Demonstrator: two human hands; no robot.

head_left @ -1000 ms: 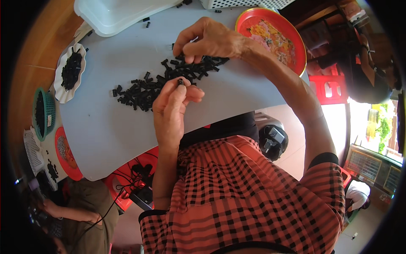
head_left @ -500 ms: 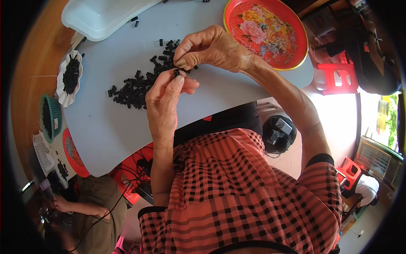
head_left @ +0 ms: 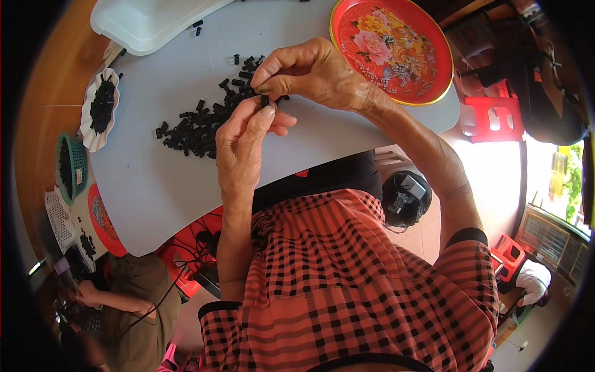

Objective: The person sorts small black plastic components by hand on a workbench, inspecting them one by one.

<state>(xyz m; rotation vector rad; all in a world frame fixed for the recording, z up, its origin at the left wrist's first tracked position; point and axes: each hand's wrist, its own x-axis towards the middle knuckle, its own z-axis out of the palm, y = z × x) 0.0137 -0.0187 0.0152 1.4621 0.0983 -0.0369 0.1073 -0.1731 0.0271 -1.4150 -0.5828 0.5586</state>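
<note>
Pinching a small black part [head_left: 265, 101] in the grip of the left hand [head_left: 242, 139], thumb against forefinger. Held just on the near side of the right hand [head_left: 319, 74], touching its fingertips or not, cannot tell. Pressing thumb and forefinger together in that grip too; cannot tell whether holding anything. Cannot make out the part's long axis: too small, partly hidden. Just beyond and left, see loose black pieces [head_left: 191, 131] heaped on the grey table [head_left: 155, 198]. By its left edge, a scalloped white dish [head_left: 95, 142]; farther off, a red flowered tray [head_left: 348, 26] rightward, a white tub [head_left: 141, 23] leftward.
</note>
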